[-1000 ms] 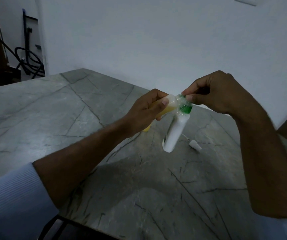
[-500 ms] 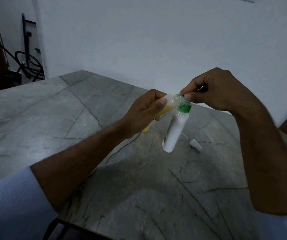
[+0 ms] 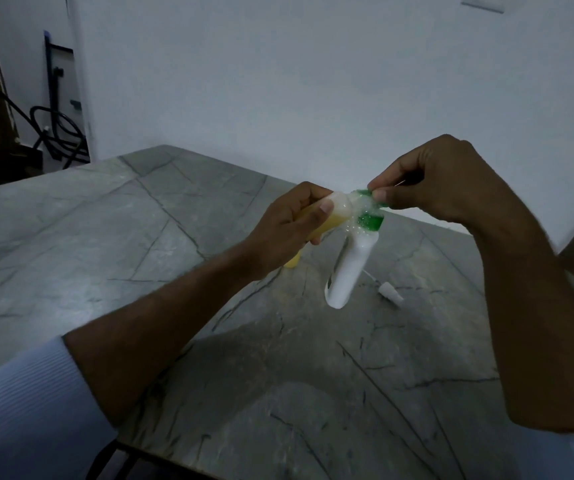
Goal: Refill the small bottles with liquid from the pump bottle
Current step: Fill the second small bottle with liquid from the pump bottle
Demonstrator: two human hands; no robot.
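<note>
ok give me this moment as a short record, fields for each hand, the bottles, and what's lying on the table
left hand: left hand grips the yellow bottle, tilted, its mouth at the green top
right hand: right hand pinches the green pump top of the white bottle
white bottle: hangs above the table, tilted, held by its top only
contact point: wet foam or liquid shows where the two bottles meet
on table: small white cap lies on the grey stone table, right of the white bottle
liquid flow: cannot tell

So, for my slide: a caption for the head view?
Left hand tips yellow bottle against white bottle held by right hand.
</note>
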